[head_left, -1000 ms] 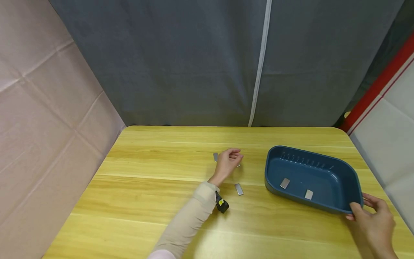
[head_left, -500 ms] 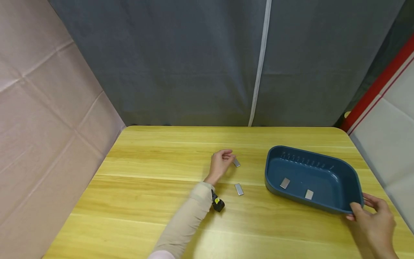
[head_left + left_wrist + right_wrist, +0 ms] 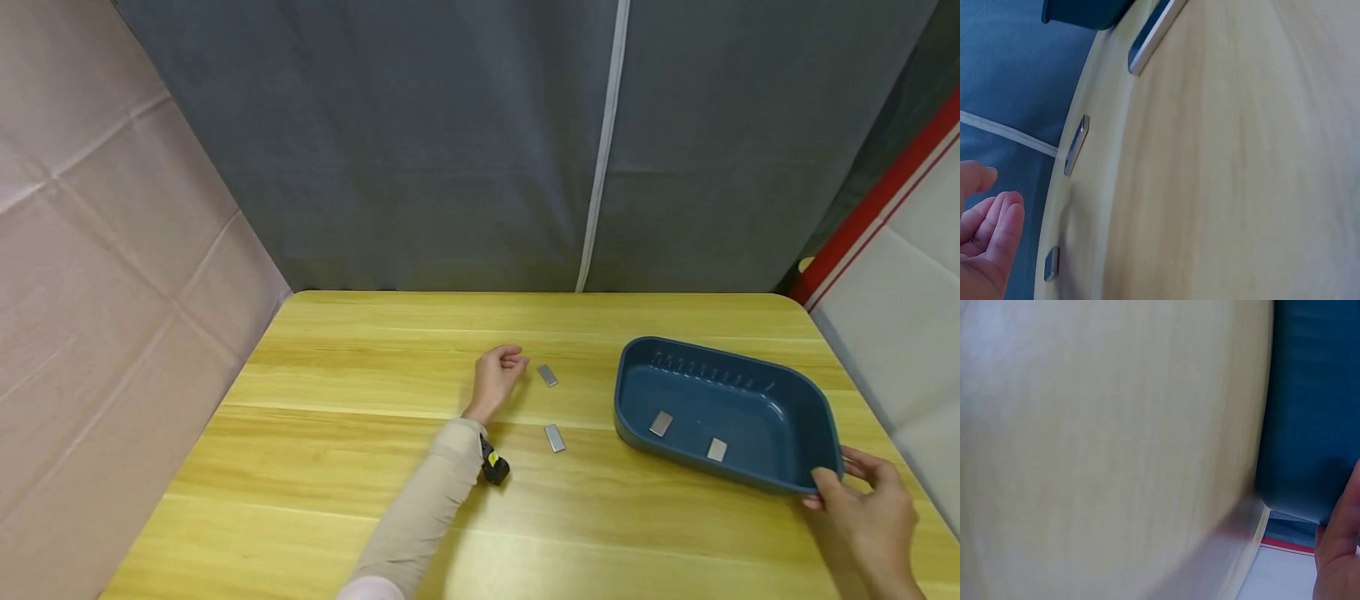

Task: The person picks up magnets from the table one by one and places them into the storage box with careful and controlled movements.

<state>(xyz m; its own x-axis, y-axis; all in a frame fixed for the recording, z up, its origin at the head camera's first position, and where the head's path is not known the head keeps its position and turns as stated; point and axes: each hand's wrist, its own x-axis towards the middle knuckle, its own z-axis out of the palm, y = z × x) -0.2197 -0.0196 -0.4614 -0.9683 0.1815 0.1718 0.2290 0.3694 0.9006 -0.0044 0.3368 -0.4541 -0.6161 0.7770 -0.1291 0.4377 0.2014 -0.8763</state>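
Observation:
My left hand [image 3: 497,379] hovers over the middle of the table, thumb and fingers loosely bent and apart with nothing between them. Just right of it lies a small flat silver metal piece [image 3: 548,375]; a second metal piece [image 3: 554,437] is nearer to me. In the left wrist view a third metal piece [image 3: 1052,264] lies below the fingers [image 3: 1007,234]; the hand hides it from the head view. My right hand [image 3: 870,508] grips the near right corner of a dark blue plastic basin [image 3: 738,417], thumb over the rim. Inside are two more metal pieces [image 3: 661,423].
The wooden table [image 3: 337,450] has a grey curtain [image 3: 420,167] hanging behind its far edge. A pale pink sheet [image 3: 112,292] stands on the left, a white panel with a red border [image 3: 885,192] on the right. A black wrist camera [image 3: 495,469] sits below the left wrist.
My left hand has drifted left, away from the far metal piece, which now shows fully, and over the leftmost piece, now hidden. The right hand and basin stay in place.

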